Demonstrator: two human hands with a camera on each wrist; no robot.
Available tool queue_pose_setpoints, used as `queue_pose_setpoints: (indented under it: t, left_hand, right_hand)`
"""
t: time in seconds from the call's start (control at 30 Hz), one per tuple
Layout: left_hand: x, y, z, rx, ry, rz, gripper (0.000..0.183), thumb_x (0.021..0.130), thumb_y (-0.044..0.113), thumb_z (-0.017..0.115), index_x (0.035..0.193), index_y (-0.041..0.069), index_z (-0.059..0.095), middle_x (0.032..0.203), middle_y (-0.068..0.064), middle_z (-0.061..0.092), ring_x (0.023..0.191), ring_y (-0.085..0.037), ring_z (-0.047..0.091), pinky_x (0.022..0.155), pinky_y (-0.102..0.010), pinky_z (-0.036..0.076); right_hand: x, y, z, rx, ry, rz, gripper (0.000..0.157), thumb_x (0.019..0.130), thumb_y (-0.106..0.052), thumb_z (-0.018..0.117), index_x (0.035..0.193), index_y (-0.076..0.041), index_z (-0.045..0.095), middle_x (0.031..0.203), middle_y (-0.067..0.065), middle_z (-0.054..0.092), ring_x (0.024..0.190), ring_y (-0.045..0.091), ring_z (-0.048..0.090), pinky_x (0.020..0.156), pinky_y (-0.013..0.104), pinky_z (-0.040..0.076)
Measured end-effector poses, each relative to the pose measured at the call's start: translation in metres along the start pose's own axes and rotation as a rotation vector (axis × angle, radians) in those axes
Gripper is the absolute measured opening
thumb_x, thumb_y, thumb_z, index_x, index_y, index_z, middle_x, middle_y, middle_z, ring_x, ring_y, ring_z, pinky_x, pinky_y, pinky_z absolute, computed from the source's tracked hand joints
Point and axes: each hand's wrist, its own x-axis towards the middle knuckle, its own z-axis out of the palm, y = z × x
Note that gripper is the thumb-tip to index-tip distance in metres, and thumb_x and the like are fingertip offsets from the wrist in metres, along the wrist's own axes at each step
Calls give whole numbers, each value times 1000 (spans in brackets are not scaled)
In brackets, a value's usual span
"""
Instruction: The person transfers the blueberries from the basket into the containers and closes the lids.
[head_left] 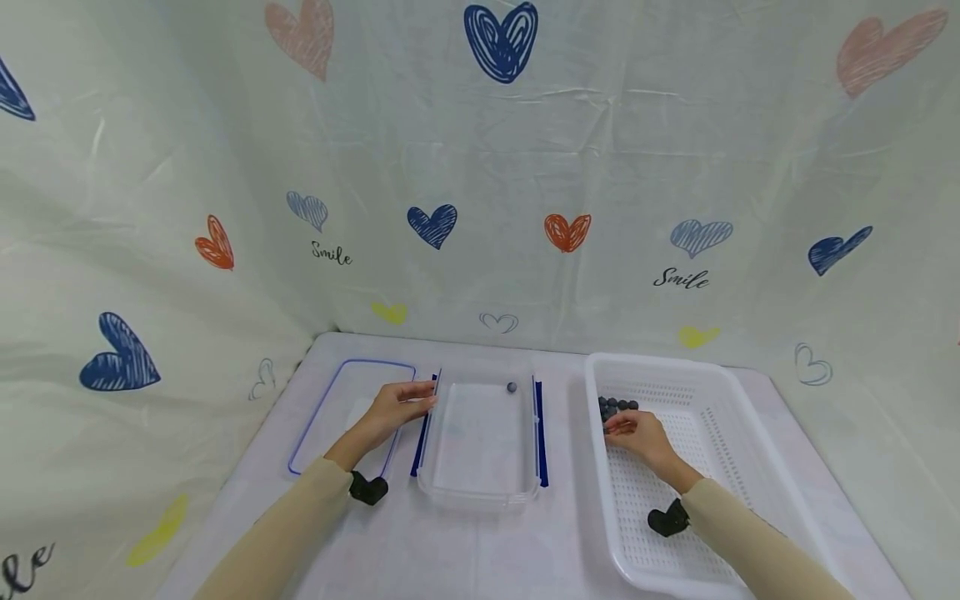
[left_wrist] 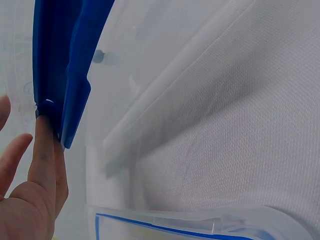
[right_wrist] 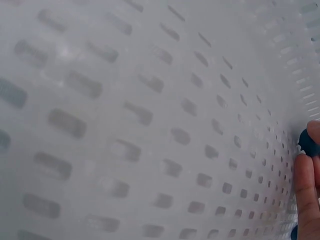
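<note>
A clear plastic food container [head_left: 480, 498] with blue side latches stands mid-table, and one blueberry [head_left: 512, 387] lies inside it near the far right corner. My left hand [head_left: 397, 408] is at the container's left side, its extended fingers touching the blue latch [left_wrist: 65, 60] there. Inside the white perforated basket [head_left: 675, 575], my right hand [head_left: 637, 437] pinches a blueberry [right_wrist: 309, 144] between thumb and fingers, close to the basket's left wall. Several more blueberries [head_left: 626, 405] sit beside that hand; part of the group is hidden behind it.
The clear lid [head_left: 315, 417] with a blue seal lies flat on the table left of the container, partly under my left forearm. A white cloth [head_left: 465, 567] covers the table. Behind it hangs a curtain [head_left: 622, 167] printed with hearts.
</note>
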Motion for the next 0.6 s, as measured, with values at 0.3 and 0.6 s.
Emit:
queue_pose_setpoints:
  t: [0.3, 0.6]
  left_hand:
    - [-1, 0, 0, -14, 0, -15, 50, 80, 24, 72, 124, 5, 58, 121, -14, 58, 103, -19, 59, 83, -28, 50]
    - [-1, 1, -1, -32, -31, -6, 50, 82, 21, 70, 126, 2, 55, 124, -17, 55, 104, -19, 58, 84, -28, 50]
  right_hand:
    - [0, 2, 0, -7, 0, -9, 23, 70, -6, 79, 87, 1, 67, 82, 10, 66, 73, 19, 63, 64, 22, 51]
    - [-2, -5, -6, -32, 15, 10, 24, 69, -12, 80, 86, -1, 68, 84, 10, 66, 74, 18, 64, 65, 25, 52]
